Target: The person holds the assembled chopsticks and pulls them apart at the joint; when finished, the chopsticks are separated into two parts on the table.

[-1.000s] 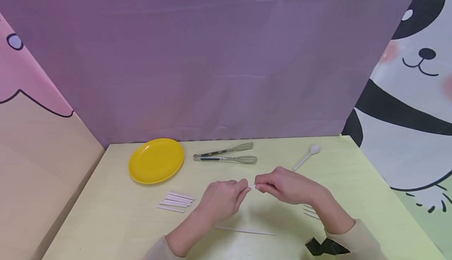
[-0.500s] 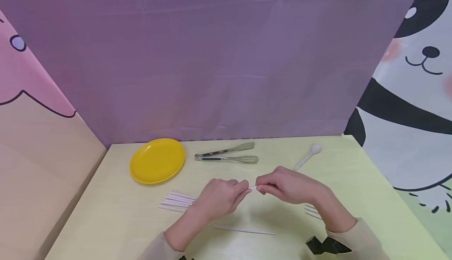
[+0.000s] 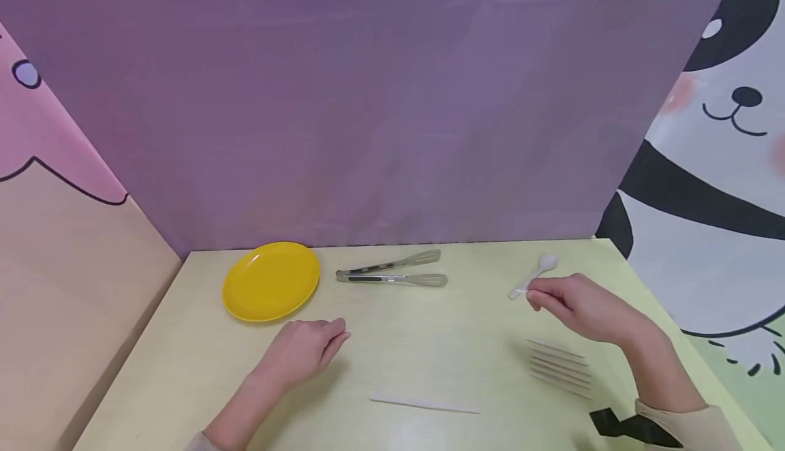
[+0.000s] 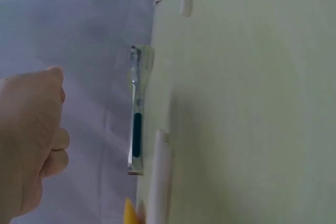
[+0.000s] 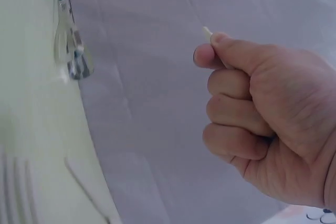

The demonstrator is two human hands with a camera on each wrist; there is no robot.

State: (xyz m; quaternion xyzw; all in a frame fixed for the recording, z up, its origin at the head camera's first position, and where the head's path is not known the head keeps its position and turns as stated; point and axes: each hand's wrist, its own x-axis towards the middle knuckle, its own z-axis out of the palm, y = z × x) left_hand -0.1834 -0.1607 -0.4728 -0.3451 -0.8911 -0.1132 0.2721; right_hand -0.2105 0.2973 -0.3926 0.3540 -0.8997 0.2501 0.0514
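Observation:
My left hand [image 3: 309, 349] is over the left of the table, thumb and fingers together with a tiny white tip at their end. In the left wrist view, that hand's other fingers curl in. On the right, my right hand [image 3: 582, 308] pinches a short white stick [image 5: 207, 31] whose end pokes out between thumb and forefinger; its remaining fingers are curled. Just behind that hand lies a white spoon [image 3: 547, 263]. Below it, several thin white sticks [image 3: 559, 369] lie side by side. A longer white stick [image 3: 423, 405] lies alone near the front.
A yellow plate [image 3: 271, 282] stands at the back left. Metal tongs [image 3: 392, 278] lie spread at the back middle. A purple cloth [image 3: 392, 110] hangs behind the table [image 3: 441, 355]. White sticks [image 4: 160, 182] also show beneath my left wrist; my hand blocks them in the head view.
My hands, which met at one short white piece in the middle, have moved apart: left hand leftwards, right hand rightwards and up. The right group of sticks is now uncovered, the left one covered.

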